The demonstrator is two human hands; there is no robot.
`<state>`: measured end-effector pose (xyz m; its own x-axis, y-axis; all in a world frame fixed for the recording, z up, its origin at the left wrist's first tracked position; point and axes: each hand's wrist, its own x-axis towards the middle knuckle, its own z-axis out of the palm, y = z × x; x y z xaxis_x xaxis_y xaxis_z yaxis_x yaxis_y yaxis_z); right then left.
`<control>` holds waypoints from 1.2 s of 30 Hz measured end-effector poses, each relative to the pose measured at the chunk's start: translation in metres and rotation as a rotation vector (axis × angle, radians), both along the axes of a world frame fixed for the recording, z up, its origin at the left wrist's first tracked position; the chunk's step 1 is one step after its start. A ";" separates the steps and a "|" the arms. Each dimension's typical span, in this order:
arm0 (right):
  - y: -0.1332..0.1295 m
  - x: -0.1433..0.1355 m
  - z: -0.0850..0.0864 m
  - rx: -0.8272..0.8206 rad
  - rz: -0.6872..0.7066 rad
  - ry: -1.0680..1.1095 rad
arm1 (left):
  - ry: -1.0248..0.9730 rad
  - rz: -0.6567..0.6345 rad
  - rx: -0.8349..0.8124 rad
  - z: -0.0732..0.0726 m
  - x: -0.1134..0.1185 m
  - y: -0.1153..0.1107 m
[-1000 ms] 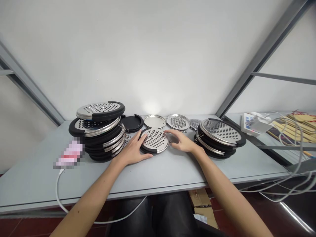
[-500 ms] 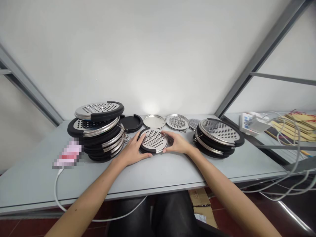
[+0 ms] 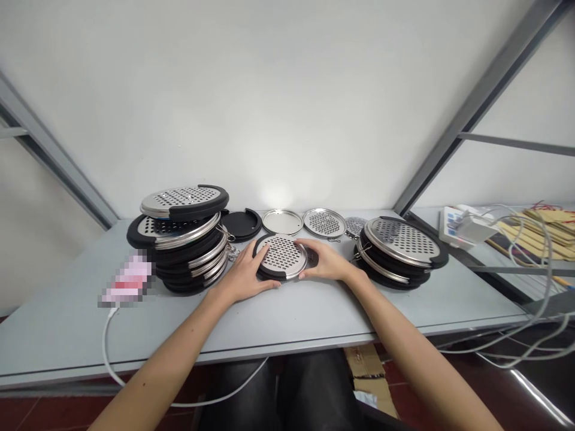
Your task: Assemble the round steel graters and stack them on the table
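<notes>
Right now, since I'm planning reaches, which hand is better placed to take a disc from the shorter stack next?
Probably the right hand: it is at the right edge of the middle disc, the side facing the shorter stack. The left hand is at the opposite edge, farther away.

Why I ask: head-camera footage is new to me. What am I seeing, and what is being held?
There is no machine: the left hand and right hand are a person's own. A camera worn on that person's head looks forward and down. Together the hands hold a round grater with a partial black rim, on the grey table. A taller grater stack stands to the left, a shorter grater stack to the right. Behind lie a black round holder, a plain metal disc and perforated discs.
</notes>
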<state>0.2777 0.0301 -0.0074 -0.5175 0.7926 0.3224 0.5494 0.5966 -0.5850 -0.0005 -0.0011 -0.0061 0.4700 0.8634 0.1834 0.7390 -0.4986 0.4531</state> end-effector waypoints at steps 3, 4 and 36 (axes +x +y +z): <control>0.000 0.003 0.000 -0.004 0.019 0.005 | -0.012 0.027 -0.026 0.003 0.001 -0.001; 0.000 0.003 0.000 -0.004 0.029 0.009 | -0.023 0.036 -0.035 0.004 0.001 -0.001; 0.003 0.004 0.000 0.102 -0.056 0.169 | -0.202 -0.100 0.114 0.009 0.000 0.004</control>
<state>0.2818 0.0328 -0.0076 -0.4056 0.7771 0.4812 0.4824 0.6291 -0.6095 -0.0010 0.0028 0.0027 0.4963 0.7825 0.3760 0.5832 -0.6213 0.5233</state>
